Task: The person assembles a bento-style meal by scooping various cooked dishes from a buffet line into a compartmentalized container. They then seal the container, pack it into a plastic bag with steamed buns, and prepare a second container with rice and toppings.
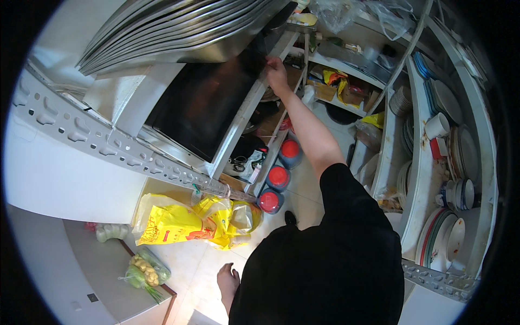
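Note:
My right hand (277,76) reaches out to the metal rack, its fingers curled at the far right edge of a glossy black tray (195,109). The tray lies on a rack shelf; its surface is partly blurred, and its far end is hidden. Above it, a stack of stainless steel trays (178,36) juts out close to the camera. My left hand (228,280) hangs low beside my body, fingers loosely bent and holding nothing. Yellow printed plastic bags (174,223) stand on the floor beyond it.
Large jars with red lids (278,178) line the rack's foot. Scissors (237,163) lie on the lower shelf. On the right, shelves hold stacked plates (440,239), bowls and a white mug (437,126). Bagged vegetables (144,270) lie at lower left. A perforated metal rail (118,142) crosses the left.

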The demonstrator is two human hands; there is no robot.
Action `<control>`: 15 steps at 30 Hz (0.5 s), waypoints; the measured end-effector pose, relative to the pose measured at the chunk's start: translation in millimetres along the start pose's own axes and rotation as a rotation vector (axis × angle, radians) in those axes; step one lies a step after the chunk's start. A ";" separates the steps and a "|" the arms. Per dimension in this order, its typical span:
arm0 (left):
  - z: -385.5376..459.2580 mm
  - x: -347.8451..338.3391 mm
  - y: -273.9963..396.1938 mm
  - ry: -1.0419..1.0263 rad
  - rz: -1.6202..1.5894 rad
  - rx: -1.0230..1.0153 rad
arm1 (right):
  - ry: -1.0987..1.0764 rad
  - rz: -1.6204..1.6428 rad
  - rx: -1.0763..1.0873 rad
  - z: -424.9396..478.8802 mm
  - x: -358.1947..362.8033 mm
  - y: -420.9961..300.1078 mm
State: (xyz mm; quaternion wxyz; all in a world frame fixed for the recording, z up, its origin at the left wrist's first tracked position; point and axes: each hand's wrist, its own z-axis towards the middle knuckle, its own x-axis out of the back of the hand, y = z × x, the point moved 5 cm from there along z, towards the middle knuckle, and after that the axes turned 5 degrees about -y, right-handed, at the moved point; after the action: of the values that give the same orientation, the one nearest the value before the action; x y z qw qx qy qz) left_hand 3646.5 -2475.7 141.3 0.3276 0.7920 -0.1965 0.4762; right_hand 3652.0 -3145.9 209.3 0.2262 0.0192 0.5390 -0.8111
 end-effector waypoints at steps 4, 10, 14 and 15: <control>-32.6 -13.1 -17.9 0.025 -0.065 0.158 | 0.043 0.145 -0.017 -9.5 -2.0 -1.4; -42.6 -25.4 -10.4 -0.010 -0.120 0.157 | -0.047 -0.471 0.047 -4.2 24.8 -10.4; -42.3 -30.6 -27.2 0.038 -0.176 0.052 | 0.379 -0.800 0.012 -1.6 45.3 -16.2; -54.3 -33.3 -39.8 0.087 -0.198 0.071 | 0.190 -1.726 0.313 -25.5 -16.7 -22.5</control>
State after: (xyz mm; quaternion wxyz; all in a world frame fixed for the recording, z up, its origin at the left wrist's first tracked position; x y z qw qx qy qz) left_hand 3621.7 -2409.2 116.8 0.3531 0.7973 -0.0860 0.4819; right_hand 3652.8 -3110.5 222.7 -0.5164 -0.2966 0.2647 -0.7585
